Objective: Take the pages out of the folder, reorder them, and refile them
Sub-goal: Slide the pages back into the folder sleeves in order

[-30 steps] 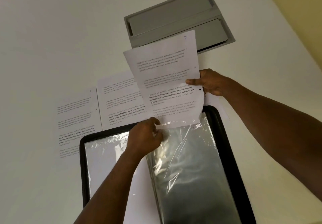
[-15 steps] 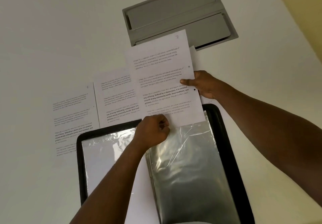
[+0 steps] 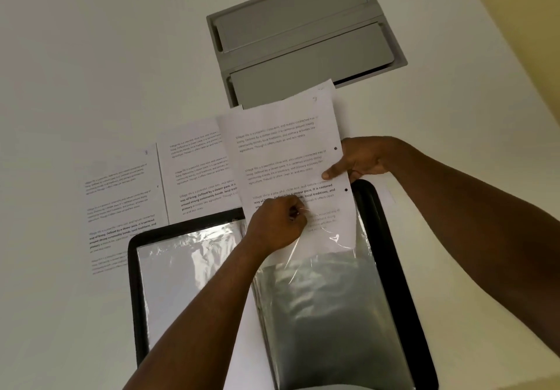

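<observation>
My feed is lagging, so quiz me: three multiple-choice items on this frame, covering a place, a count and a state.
1. Where is the grey hatch?
A. beyond the pages
B. inside the folder
C. under the left forearm

2. How many punch holes show on the held page?
A. none
B. two
C. five

3. The held page is:
A. fully in the sleeve
B. partly in the sleeve
C. flat on the table

Answers:
1 A, it lies at the far side.
2 B, two dots by the right hand.
3 B, its lower end sits under plastic the left hand pinches.

Grey recessed hatch (image 3: 306,34) with two flaps, set into the white table (image 3: 91,56).
</observation>
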### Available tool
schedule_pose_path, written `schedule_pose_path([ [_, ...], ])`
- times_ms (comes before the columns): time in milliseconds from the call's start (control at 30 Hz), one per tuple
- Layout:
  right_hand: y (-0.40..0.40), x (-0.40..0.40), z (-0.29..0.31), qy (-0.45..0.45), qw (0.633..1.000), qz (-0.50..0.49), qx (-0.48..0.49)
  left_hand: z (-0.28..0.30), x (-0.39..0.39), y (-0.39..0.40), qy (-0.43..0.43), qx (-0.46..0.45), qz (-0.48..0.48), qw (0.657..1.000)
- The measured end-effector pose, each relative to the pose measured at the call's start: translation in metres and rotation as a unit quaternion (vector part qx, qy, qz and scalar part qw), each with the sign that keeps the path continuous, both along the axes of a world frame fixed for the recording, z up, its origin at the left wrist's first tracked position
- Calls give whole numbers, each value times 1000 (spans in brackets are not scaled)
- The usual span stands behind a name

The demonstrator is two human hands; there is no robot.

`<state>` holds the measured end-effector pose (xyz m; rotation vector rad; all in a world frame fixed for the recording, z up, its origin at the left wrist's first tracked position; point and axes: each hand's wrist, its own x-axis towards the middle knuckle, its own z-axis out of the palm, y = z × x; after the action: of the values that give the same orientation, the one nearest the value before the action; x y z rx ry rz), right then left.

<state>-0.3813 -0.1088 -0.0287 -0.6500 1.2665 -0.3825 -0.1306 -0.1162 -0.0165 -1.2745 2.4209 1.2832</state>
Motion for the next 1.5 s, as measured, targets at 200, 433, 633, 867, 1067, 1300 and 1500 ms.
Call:
schedule_pose_path([
  [200,-4,14,1,72,995,-41,-57,-2,3,0,12,-9,9,1000],
  [433,-12,20,0,72,985,-149,-56,-3,4,0,16,-11,15,1000],
  [633,-17,30,-2,57,968,-238,-55,0,-13,2,13,31,-6,999],
  [867,-12,17,0,82,994,-78,-11,-2,-37,2,15,62,-6,998],
  [1067,-10,5,5,76,994,59,52,-7,-35,0,16,72,12,997],
  [1300,-16,13,-1,127,991,42,29,-4,-32,2,13,49,15,999],
  [1500,-11,12,0,140,990,31,3,1,-26,2,2,32,4,999],
])
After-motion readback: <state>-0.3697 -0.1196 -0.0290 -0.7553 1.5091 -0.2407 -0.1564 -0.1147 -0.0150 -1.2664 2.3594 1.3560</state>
